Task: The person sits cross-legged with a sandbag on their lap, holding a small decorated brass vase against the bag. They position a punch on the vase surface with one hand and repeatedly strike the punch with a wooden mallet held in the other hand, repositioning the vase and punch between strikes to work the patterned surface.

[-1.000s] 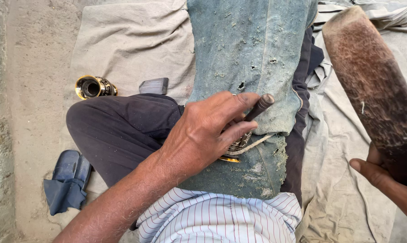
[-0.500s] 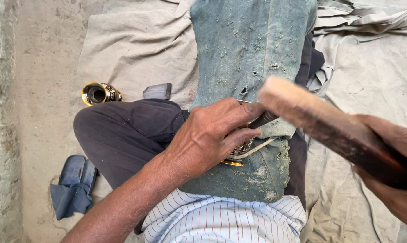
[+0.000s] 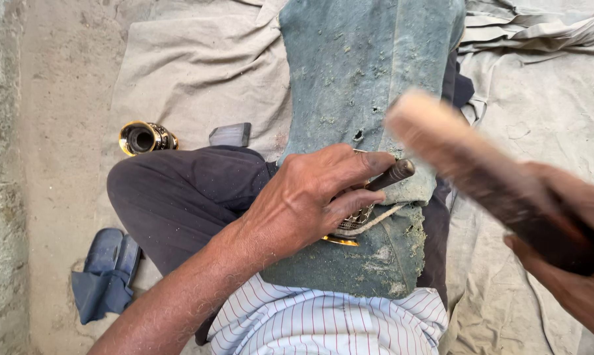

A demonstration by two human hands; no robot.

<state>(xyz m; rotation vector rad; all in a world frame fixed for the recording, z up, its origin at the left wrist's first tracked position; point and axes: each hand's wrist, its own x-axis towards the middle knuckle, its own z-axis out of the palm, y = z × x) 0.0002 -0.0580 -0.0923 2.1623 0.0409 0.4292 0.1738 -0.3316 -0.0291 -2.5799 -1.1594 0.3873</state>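
Left hand (image 3: 310, 197) gripping a dark punch (image 3: 390, 176) over a brass piece (image 3: 349, 223) mostly hidden beneath its fingers, right hand (image 3: 573, 263) partly cut off, clasping a motion-blurred wooden mallet (image 3: 461, 164) just right of the punch

Soft, even daylight fills the scene, without glare and with only faint shadows beneath the bent leg. The left hand (image 3: 310, 197) and green cloth (image 3: 362, 79) are sharp; the wooden mallet (image 3: 481, 177) at right smears with motion blur.
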